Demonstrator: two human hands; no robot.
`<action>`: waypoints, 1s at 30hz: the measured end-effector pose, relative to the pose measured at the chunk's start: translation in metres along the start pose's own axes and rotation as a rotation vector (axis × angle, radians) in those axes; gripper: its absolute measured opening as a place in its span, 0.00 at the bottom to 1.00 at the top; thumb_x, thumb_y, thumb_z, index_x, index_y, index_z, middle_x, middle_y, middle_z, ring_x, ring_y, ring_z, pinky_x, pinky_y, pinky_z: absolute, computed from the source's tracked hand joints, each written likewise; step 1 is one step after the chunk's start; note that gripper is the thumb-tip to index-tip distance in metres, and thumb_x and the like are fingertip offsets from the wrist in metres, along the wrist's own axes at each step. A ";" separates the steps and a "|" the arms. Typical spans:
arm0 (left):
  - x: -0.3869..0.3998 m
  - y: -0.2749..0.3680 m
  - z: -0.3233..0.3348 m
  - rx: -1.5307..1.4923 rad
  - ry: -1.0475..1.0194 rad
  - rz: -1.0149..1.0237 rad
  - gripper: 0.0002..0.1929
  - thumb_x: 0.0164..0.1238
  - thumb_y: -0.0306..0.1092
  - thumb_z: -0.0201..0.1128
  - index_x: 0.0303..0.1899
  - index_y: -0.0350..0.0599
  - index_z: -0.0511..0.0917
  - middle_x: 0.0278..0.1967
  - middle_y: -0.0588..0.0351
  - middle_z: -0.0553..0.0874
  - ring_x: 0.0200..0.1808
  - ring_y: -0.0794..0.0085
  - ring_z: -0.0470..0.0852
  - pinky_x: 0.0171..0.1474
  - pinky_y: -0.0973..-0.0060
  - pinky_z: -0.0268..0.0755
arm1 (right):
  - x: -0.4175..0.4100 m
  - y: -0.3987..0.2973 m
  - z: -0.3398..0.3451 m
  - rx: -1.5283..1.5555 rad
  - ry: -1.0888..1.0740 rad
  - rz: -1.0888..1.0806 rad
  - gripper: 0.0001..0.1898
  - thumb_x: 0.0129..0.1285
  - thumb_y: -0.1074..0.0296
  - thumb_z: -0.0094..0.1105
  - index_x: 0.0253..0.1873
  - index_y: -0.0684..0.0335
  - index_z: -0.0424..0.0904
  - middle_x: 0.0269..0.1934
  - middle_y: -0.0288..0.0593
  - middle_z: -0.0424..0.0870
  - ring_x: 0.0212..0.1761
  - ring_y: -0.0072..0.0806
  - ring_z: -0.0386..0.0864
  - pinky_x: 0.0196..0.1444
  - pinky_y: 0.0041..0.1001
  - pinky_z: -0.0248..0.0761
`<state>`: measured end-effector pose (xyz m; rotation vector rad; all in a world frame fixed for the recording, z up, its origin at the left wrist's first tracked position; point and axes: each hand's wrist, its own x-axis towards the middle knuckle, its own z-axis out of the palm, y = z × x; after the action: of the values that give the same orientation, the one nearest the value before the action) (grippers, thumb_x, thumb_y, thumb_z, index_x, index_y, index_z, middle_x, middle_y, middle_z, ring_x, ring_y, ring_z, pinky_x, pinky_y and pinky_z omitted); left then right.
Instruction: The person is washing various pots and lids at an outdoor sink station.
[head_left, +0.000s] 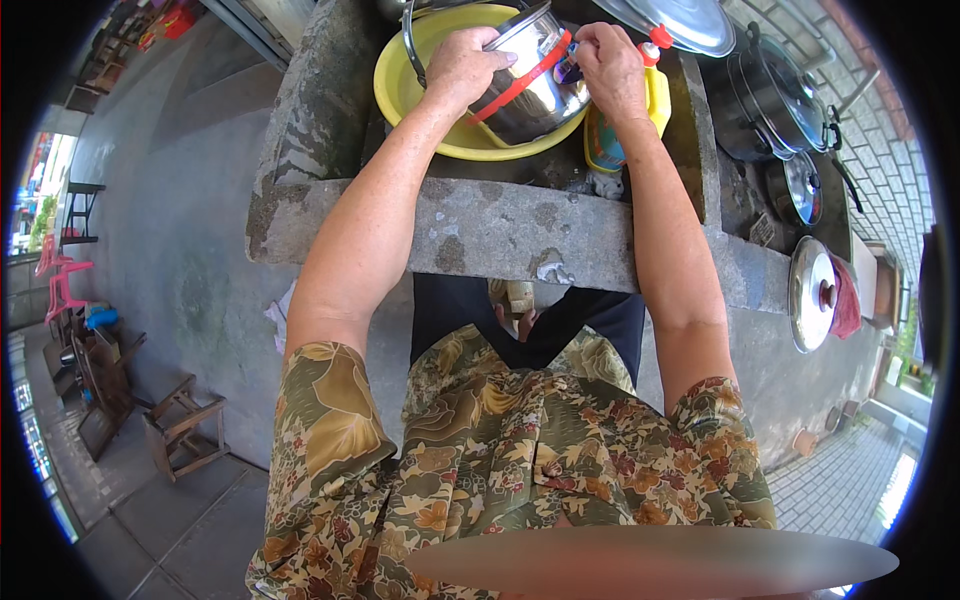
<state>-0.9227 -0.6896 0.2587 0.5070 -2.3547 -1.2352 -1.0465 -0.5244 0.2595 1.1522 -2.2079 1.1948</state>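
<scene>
A shiny stainless steel pot (525, 105) with a wire bail handle (409, 45) is tilted over a yellow plastic basin (394, 105). My left hand (466, 66) grips the pot near its rim, thumb on the outer wall. A red band (525, 79) runs across the pot's side. My right hand (611, 67) is at the other side of the pot, fingers bent beside a small purple patch (568, 71), perhaps a label. Whether these fingers pinch something is hidden. Just below my right hand stands a yellow bottle (658, 101) with a red-and-white cap, partly covered by the wrist.
The basin sits in a concrete sink with a thick front ledge (517, 225). A metal lid (675, 22) leans behind. At right are a large steamer pot (772, 97), a small lidded pan (802, 187), another lid (811, 292) and a red cloth (845, 296). Wooden stools (187, 427) stand left.
</scene>
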 end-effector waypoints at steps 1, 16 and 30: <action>0.000 -0.001 0.001 -0.002 0.001 0.001 0.13 0.57 0.41 0.68 0.42 0.48 0.86 0.33 0.53 0.88 0.37 0.64 0.86 0.43 0.66 0.74 | -0.001 0.000 0.000 -0.002 -0.001 -0.002 0.09 0.60 0.65 0.57 0.40 0.61 0.80 0.42 0.49 0.79 0.42 0.47 0.81 0.45 0.41 0.74; -0.006 0.011 0.008 0.143 -0.007 -0.013 0.16 0.55 0.46 0.68 0.45 0.56 0.86 0.36 0.56 0.88 0.42 0.61 0.86 0.47 0.64 0.74 | -0.015 -0.004 0.003 -0.226 -0.078 -0.023 0.07 0.61 0.67 0.56 0.38 0.61 0.82 0.39 0.47 0.78 0.40 0.45 0.81 0.44 0.41 0.75; -0.001 0.009 0.009 0.132 -0.001 0.021 0.12 0.53 0.41 0.67 0.34 0.44 0.83 0.30 0.47 0.86 0.35 0.58 0.85 0.39 0.64 0.73 | -0.010 0.005 -0.008 -0.083 -0.268 -0.176 0.07 0.57 0.67 0.58 0.35 0.65 0.79 0.31 0.48 0.80 0.36 0.44 0.81 0.41 0.40 0.74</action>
<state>-0.9275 -0.6778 0.2615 0.5227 -2.4472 -1.0759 -1.0451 -0.5116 0.2547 1.5108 -2.2625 0.9134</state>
